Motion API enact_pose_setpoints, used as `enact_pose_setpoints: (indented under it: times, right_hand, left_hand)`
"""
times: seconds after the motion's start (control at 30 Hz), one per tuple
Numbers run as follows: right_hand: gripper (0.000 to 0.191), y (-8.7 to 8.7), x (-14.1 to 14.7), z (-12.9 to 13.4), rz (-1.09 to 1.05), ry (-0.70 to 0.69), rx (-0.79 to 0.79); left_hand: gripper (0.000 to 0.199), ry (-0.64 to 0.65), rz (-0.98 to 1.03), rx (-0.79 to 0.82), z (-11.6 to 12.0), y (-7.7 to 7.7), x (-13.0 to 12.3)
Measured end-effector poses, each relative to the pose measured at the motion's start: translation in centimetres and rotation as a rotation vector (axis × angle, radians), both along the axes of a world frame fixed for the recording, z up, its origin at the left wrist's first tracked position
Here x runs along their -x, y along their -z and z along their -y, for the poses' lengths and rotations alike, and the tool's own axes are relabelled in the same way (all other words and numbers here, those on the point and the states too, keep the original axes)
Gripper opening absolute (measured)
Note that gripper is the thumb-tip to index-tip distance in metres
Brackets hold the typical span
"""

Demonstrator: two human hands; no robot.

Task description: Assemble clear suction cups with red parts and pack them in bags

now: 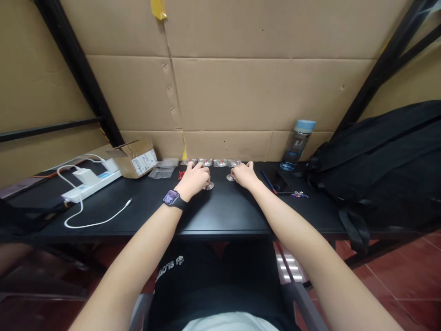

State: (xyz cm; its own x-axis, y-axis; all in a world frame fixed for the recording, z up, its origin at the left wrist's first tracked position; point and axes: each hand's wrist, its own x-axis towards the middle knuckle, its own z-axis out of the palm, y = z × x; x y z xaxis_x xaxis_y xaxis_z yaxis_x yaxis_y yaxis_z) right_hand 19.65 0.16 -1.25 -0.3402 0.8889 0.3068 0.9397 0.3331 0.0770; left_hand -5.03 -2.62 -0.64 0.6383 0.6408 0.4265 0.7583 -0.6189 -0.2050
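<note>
Touching a disc [210, 186] apiece near the far edge of the table [220, 214], your left hand [196, 177] and right hand [244, 175] curl narrowly, grip unclear, beside packets [206, 162].

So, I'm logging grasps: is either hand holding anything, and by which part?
The left hand is at the edge of a shiny disc, the right hand at the edge of another disc; whether either is held or only touched cannot be told.

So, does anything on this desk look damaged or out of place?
Two small things look untidy. The white cable lies loose on the left of the desk, its free end plugged into nothing, and the cardboard box behind it has a flap sticking out. Nothing looks spilled.
</note>
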Motion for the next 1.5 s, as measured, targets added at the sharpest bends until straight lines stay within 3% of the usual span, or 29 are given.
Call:
enact_pose_setpoints:
  times: [0.43, 0.57, 0.73, 1.0, 1.2, 1.37, 1.5]
  right_hand:
    - [0.017, 1.4, -0.1, -0.1, 0.092, -0.059, -0.095]
    - [0.016, 1.5, 0.4, 0.3, -0.02, -0.16, -0.044]
    - [0.016, 1.2, 1.5, 1.0, -0.193, -0.225, -0.062]
    - [0.015, 0.3, 0.9, 1.8, -0.329, -0.198, -0.06]
    - [0.021, -0.1, 2.0, 2.5, -0.553, -0.283, -0.118]
    - [0.015, 0.2, 2.9, 3.0, -0.522, -0.323, -0.123]
    - [0.01, 0.4, 2.6, 2.9, -0.425, -0.306, -0.043]
  left_hand:
    - [0.019, -0.092, -0.078, -0.036, -0.1, 0.5, 0.1]
    - [0.023, -0.086, -0.042, -0.007, -0.3, 1.1, 0.1]
    - [0.024, -0.03, 0.107, 0.028, -0.3, 1.3, -0.6]
    - [0.023, -0.116, 0.501, 0.118, -1.2, 0.8, -0.9]
    - [0.02, -0.069, 0.671, 0.236, -1.7, 1.0, -1.0]
    - [0.021, -0.04, 0.656, 0.258, -1.6, 1.2, -1.4]
    - [0.02, -0.098, 0.495, 0.303, -1.4, 1.3, -1.2]
